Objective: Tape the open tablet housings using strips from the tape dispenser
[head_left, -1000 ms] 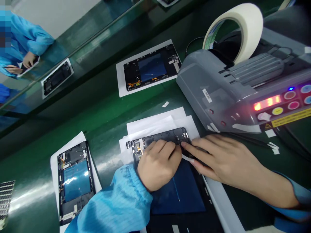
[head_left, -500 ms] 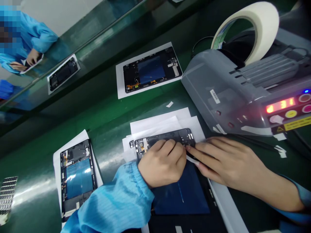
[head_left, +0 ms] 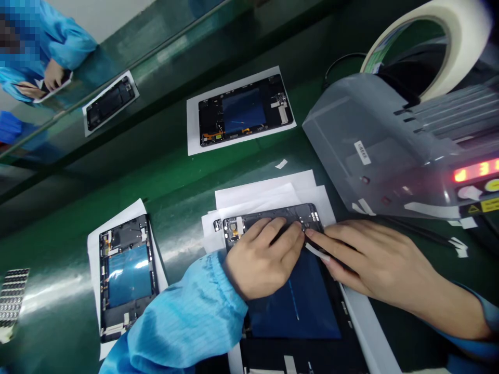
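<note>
An uncased tablet (head_left: 307, 353) with a dark blue battery (head_left: 300, 306) lies in front of me on white sheets. My left hand (head_left: 267, 257) rests over its upper part. Its fingers are stretched out, and their tips touch the black frame near the top edge. Close beside them, my right hand (head_left: 366, 259) pinches a narrow strip of white tape (head_left: 316, 252) between thumb and forefinger. The right forefinger's tip almost meets the left fingertips. Part of the tablet's inside is hidden under my left hand.
A grey tape dispenser (head_left: 374, 140) carries a large roll of masking tape (head_left: 463, 47) at right. Opened tablets (head_left: 128, 280) lie on paper at left, and another tablet (head_left: 245, 111) lies farther back. A sheet of small parts (head_left: 13, 298) sits far left. Across the bench, a person in blue sleeves (head_left: 72, 47) works.
My left hand's fingers have uncurled from a tight bunch and now lie flatter on the tablet. My right hand keeps the tape strip, nearly in place. The view has shifted slightly.
</note>
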Demonstrator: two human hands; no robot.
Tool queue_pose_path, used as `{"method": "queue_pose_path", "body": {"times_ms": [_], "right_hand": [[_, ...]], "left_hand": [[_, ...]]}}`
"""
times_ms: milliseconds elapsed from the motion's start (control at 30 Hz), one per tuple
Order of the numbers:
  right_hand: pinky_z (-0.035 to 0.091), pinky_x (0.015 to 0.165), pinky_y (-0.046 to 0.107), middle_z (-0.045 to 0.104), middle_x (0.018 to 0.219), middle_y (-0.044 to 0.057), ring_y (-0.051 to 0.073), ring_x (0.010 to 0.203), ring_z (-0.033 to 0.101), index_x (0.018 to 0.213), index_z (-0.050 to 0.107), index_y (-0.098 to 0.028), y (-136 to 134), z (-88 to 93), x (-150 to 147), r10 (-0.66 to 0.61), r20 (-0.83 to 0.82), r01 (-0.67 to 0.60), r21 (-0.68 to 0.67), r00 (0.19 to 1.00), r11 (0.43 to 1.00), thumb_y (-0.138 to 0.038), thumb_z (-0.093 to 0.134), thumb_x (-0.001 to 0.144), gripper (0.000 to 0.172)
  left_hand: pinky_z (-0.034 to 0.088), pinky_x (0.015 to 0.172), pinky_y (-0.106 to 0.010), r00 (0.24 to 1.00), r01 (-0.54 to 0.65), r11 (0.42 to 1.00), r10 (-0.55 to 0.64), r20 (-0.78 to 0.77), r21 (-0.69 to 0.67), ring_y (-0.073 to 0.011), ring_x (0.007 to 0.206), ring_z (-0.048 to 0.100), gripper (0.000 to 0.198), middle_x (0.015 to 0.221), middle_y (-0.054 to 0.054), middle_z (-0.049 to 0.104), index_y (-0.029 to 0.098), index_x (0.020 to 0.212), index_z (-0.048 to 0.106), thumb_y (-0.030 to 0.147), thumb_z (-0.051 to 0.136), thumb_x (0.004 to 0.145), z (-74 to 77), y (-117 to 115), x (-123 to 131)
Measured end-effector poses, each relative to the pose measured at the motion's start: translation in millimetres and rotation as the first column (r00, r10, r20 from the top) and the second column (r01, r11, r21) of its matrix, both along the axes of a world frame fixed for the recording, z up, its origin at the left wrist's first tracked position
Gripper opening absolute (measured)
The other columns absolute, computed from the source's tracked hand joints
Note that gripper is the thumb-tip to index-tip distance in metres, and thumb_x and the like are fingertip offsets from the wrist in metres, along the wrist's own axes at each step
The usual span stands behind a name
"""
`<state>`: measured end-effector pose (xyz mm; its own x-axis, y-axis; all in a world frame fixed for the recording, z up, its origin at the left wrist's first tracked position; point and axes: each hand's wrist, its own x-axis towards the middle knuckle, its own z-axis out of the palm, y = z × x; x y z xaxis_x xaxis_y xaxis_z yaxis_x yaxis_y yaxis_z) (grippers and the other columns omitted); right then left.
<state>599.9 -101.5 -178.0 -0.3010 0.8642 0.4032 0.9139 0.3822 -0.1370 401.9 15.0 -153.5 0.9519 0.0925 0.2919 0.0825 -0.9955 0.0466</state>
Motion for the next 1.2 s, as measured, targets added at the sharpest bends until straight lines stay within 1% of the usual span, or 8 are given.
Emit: {"method": "queue_pose_path", "body": {"times_ms": [167,433,600,700,800,933,1033,1200], "right_hand": [[0.046,0.077,0.036,0.065,0.093,0.007,0.021,0.082,0.057,0.114,0.063,-0.01,-1,-1.0,1,0.0,0.003,0.0,0.004,1.0,1.0,-0.02,0.056,0.09,0.027],[0.045,0.081,0.038,0.066,0.092,0.007,0.021,0.082,0.058,0.111,0.065,-0.01,-3,0.7,-2,-0.011,0.029,0.011,0.004,1.0,1.0,-0.02,0.056,0.09,0.025],[0.046,0.075,0.038,0.066,0.09,0.006,0.021,0.079,0.059,0.114,0.064,-0.011,-1,1.8,-3,-0.032,0.052,0.032,-0.01,0.998,0.999,-0.023,0.053,0.092,0.028],[0.048,0.071,0.033,0.066,0.087,0.004,0.017,0.075,0.06,0.112,0.063,-0.012,0,4.4,-2,-0.02,-0.081,0.023,0.039,0.997,0.999,-0.02,0.051,0.093,0.024],[0.049,0.069,0.027,0.068,0.088,0.004,0.013,0.075,0.061,0.108,0.063,-0.013,-1,8.4,-3,-0.089,-0.187,0.113,0.123,0.978,0.986,-0.014,0.056,0.09,0.019],[0.048,0.068,0.028,0.069,0.088,0.004,0.013,0.073,0.062,0.112,0.065,-0.014,0,11.5,-8,-0.217,-0.012,0.217,0.122,0.976,0.969,-0.012,0.061,0.088,0.024],[0.044,0.062,0.029,0.067,0.081,0.002,0.013,0.067,0.059,0.105,0.067,-0.014,6,13.5,-15,-0.205,0.09,0.196,0.095,0.975,0.976,-0.012,0.056,0.091,0.018],[0.04,0.059,0.03,0.062,0.075,0.002,0.013,0.063,0.054,0.101,0.068,-0.01,8,17.0,-22,-0.184,0.133,0.174,0.088,0.974,0.981,-0.01,0.054,0.091,0.017]], "left_hand": [[0.053,0.082,-0.035,0.995,-0.073,0.993,0.079,0.059,-0.09,-0.0217,0.098,0.062,0.022,0.107,-0.004,0.071,0.013,0.099,0.07,0.013,0.048,0.098,-0.8,0,10],[0.054,0.084,-0.033,0.99,-0.101,0.971,0.12,0.078,-0.219,-0.0189,0.092,0.062,0.014,0.096,-0.004,0.07,0.014,0.095,0.069,0.015,0.054,0.096,-7.3,3,15],[0.054,0.091,-0.039,0.998,0.014,0.999,-0.011,0.062,-0.05,-0.0252,0.107,0.062,0.019,0.115,-0.008,0.07,0.009,0.106,0.068,0.013,0.053,0.095,-5.8,6,10],[0.054,0.095,-0.042,0.999,0.044,0.999,-0.044,0.016,0.02,-0.0267,0.11,0.062,0.023,0.121,-0.009,0.068,0.008,0.112,0.067,0.014,0.053,0.095,-2.3,7,6],[0.055,0.095,-0.041,0.999,0.027,0.999,-0.028,0.021,0.021,-0.026,0.109,0.064,0.024,0.121,-0.009,0.069,0.008,0.113,0.067,0.016,0.052,0.095,-2.7,6,3],[0.054,0.098,-0.041,0.998,0.02,1.0,-0.02,0.062,-0.002,-0.0249,0.111,0.063,0.024,0.119,-0.009,0.069,0.009,0.112,0.067,0.016,0.051,0.095,-8.3,4,3],[0.054,0.099,-0.041,0.995,0.019,1.0,-0.017,0.1,-0.014,-0.0245,0.111,0.063,0.024,0.117,-0.009,0.07,0.007,0.112,0.066,0.015,0.052,0.095,-11.4,4,3],[0.053,0.1,-0.036,0.991,0.006,1.0,-0.007,0.137,0.004,-0.0215,0.11,0.063,0.023,0.112,-0.008,0.071,0.009,0.108,0.067,0.015,0.048,0.096,-13.8,3,4]]}}
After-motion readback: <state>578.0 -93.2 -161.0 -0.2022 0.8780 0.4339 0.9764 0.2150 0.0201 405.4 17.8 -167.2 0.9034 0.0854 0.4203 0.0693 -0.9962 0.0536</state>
